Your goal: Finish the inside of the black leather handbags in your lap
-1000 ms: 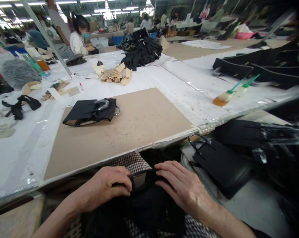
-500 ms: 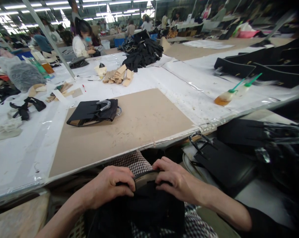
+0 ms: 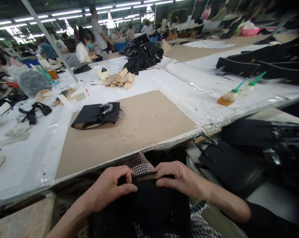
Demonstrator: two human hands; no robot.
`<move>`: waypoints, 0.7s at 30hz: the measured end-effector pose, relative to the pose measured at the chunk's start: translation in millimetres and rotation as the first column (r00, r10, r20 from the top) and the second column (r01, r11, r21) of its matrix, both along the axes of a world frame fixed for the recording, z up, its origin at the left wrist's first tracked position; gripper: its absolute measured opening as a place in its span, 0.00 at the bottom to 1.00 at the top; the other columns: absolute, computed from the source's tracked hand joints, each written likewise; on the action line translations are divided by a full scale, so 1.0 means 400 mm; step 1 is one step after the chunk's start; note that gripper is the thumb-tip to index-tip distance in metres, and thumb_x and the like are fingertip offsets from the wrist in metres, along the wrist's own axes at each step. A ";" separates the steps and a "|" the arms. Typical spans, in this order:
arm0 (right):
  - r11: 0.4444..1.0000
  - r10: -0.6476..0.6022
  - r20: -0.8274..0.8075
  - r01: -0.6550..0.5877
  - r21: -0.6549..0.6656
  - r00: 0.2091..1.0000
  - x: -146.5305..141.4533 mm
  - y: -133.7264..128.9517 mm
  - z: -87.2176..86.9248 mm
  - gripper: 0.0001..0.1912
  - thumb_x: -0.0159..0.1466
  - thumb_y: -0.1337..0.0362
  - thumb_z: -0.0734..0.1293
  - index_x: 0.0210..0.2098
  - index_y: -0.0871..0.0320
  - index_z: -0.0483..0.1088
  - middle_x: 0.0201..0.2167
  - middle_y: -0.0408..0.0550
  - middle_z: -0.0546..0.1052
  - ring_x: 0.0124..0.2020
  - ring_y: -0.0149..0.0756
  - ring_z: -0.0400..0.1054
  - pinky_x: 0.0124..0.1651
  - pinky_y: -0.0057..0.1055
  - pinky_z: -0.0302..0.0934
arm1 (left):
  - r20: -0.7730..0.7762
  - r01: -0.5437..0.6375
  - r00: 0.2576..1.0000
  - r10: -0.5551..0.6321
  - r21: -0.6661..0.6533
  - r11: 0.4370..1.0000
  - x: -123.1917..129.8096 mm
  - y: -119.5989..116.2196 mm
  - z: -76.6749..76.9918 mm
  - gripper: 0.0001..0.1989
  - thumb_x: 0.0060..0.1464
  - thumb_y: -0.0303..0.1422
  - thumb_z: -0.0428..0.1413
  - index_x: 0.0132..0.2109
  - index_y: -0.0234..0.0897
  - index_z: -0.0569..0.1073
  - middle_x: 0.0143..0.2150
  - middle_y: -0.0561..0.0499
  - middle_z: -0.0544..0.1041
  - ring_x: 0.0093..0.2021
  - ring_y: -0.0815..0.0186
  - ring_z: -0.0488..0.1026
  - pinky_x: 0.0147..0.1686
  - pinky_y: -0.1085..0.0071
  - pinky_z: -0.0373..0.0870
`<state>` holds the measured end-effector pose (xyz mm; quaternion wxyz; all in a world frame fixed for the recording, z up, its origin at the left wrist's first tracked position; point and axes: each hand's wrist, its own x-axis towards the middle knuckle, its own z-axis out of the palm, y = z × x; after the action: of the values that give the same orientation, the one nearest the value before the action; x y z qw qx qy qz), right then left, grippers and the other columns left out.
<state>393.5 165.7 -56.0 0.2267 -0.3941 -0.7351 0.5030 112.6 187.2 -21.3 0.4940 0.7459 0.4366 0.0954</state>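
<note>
On my lap, over a checked cloth [image 3: 139, 164], lies a dark bag piece [image 3: 161, 201], black with a strip of tan along its upper edge. My left hand [image 3: 114, 185] pinches that edge on the left, thumb toward me and fingers behind. At the right end of the same edge my right hand [image 3: 175, 177] grips it between thumb and fingers. The lower part of the piece merges into dark shadow. Beyond my hands, a black handbag [image 3: 94, 115] with wrapped handles lies on a tan board [image 3: 139, 129].
More black handbags [image 3: 228, 162] lie at my right, below table height. Glue bottles [image 3: 227, 97] with green nozzles stand on the white table. Farther back are tan strips [image 3: 119, 79], a heap of black pieces [image 3: 144, 54] and a slanted pole [image 3: 50, 41]. Several people work behind.
My hands have pressed the two sides of the edge closer together, so the tan opening has narrowed. The camera view has shifted slightly, and a standing person shows more fully at the back.
</note>
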 end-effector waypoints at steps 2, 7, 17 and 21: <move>0.994 -0.085 -0.023 0.083 -0.066 0.996 0.002 -0.006 -0.006 0.07 0.63 0.59 0.71 0.35 0.57 0.75 0.34 0.41 0.77 0.37 0.32 0.70 0.42 0.25 0.61 | -0.011 -0.050 0.999 0.050 -0.021 0.999 0.002 -0.002 -0.005 0.11 0.53 0.37 0.63 0.30 0.38 0.70 0.46 0.54 0.79 0.49 0.62 0.73 0.47 0.74 0.62; 0.914 -0.179 -0.054 0.146 -0.378 0.982 0.031 -0.009 0.013 0.17 0.59 0.58 0.73 0.45 0.56 0.71 0.36 0.41 0.77 0.35 0.33 0.69 0.36 0.24 0.62 | -0.019 -0.155 0.988 0.154 -0.056 0.986 0.009 -0.003 -0.008 0.13 0.54 0.36 0.61 0.27 0.37 0.67 0.41 0.54 0.79 0.44 0.62 0.74 0.43 0.73 0.63; 0.900 -0.239 -0.021 0.213 -0.380 0.971 0.036 -0.026 -0.004 0.19 0.62 0.48 0.68 0.38 0.59 0.79 0.31 0.44 0.78 0.33 0.35 0.68 0.35 0.26 0.61 | -0.035 -0.262 0.965 0.260 -0.091 0.961 0.021 -0.003 -0.015 0.13 0.51 0.36 0.60 0.25 0.36 0.66 0.38 0.51 0.78 0.42 0.59 0.72 0.43 0.69 0.63; 0.921 -0.267 0.029 0.264 -0.285 0.963 0.029 -0.035 -0.010 0.22 0.64 0.47 0.65 0.35 0.60 0.78 0.29 0.44 0.76 0.30 0.34 0.66 0.32 0.27 0.59 | -0.028 -0.326 0.945 0.325 -0.125 0.937 0.030 -0.005 -0.023 0.16 0.50 0.35 0.60 0.23 0.37 0.61 0.36 0.50 0.78 0.36 0.61 0.71 0.37 0.69 0.62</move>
<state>405.3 151.9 -59.9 0.2371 -0.5162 -0.5932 0.5705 124.6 185.2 -30.5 0.5166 0.6305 0.5609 0.1452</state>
